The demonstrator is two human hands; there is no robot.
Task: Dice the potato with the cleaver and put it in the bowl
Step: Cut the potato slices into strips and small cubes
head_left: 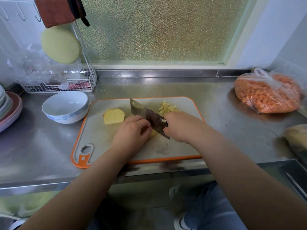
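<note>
Your right hand (178,126) grips the cleaver (148,117) over the middle of the cutting board (99,135). Your left hand (132,131), fingers curled, holds down a potato piece (153,133) that touches the blade. A potato half (114,116) lies on the far left part of the board, and the potato cubes (167,107) on its far right part. The bowl (65,107) stands on the tabletop (41,146), just left of the board.
</note>
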